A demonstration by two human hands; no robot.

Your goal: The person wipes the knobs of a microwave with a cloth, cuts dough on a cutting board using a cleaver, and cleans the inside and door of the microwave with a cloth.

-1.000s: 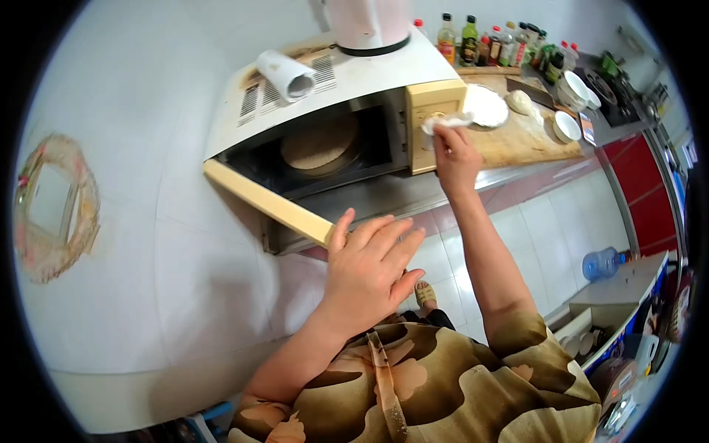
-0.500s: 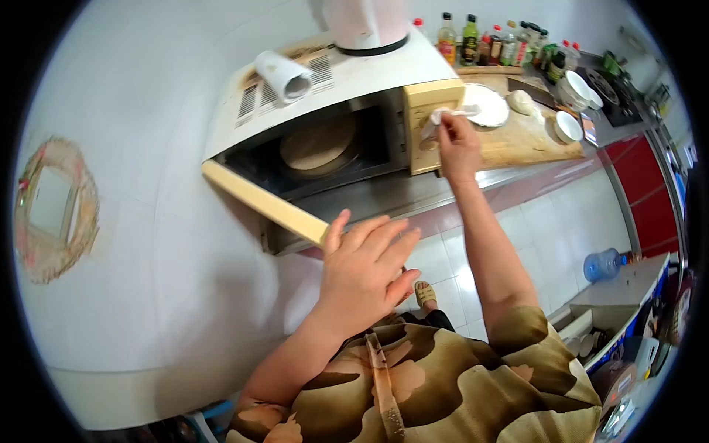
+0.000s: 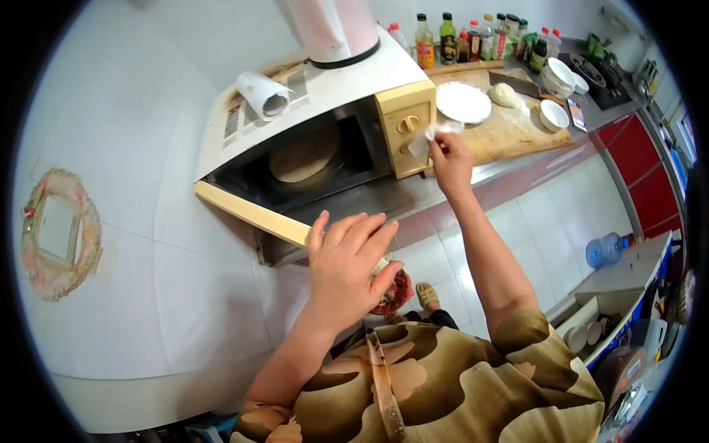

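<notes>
A white microwave stands with its yellow-edged door swung open, and a round woven piece lies inside. My left hand is at the free end of the door, fingers spread, holding nothing that shows. Pinched in my right hand is a thin white cloth or tissue, in front of the yellow control panel and its knobs. Right of the panel, a white plate of flour sits by the wooden board, with a dough ball behind.
A paper roll and a pink appliance rest on the microwave. Bottles, a cleaver, white bowls and a stove are on the counter. A blue water jug stands at right.
The view has shifted, so the microwave and counter sit further left. My right hand has moved the white cloth down from the panel's upper knob, which now shows. A red bag appears behind my left hand.
</notes>
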